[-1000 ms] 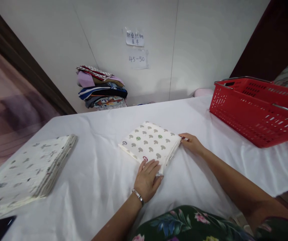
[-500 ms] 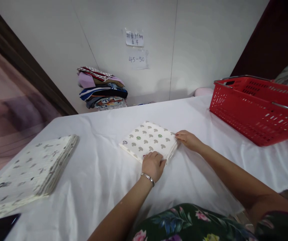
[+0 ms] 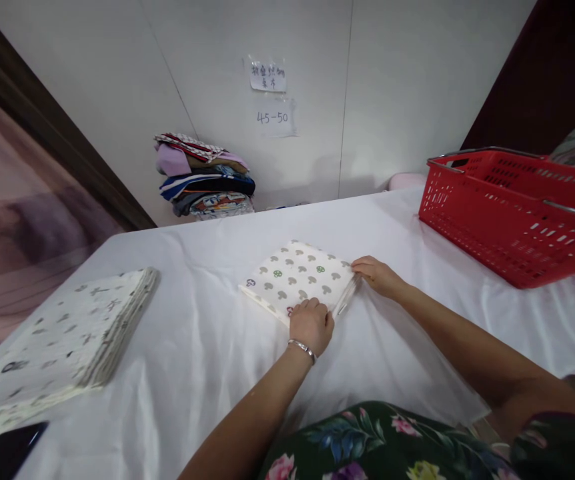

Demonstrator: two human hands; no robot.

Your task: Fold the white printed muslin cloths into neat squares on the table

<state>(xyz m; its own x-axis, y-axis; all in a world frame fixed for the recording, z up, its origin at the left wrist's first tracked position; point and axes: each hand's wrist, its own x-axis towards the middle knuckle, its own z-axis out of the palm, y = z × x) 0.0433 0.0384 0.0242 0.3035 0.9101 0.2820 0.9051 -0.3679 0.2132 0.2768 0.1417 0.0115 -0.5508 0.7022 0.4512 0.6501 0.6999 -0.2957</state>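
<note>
A white folded cloth (image 3: 297, 277) with grey mushroom prints and a few green motifs lies flat on the table, set at an angle. My left hand (image 3: 311, 327), with a bracelet at the wrist, holds its near edge, fingers curled over the top and thumb tucked at the side. At the right corner, my right hand (image 3: 376, 277) pinches the stacked layers between thumb and fingers. Layered edges show between the two hands. Part of the near corner is hidden under my left hand.
A thick folded printed cloth (image 3: 67, 333) lies at the left, with a black phone (image 3: 10, 450) near it. At the right stands a red basket (image 3: 512, 220). Behind the white-covered table (image 3: 192, 373) is a pile of folded fabrics (image 3: 205, 177) against the wall.
My left hand has slid slightly to the right along the cloth's near edge, showing more of a red motif. My right hand stays at the right corner.
</note>
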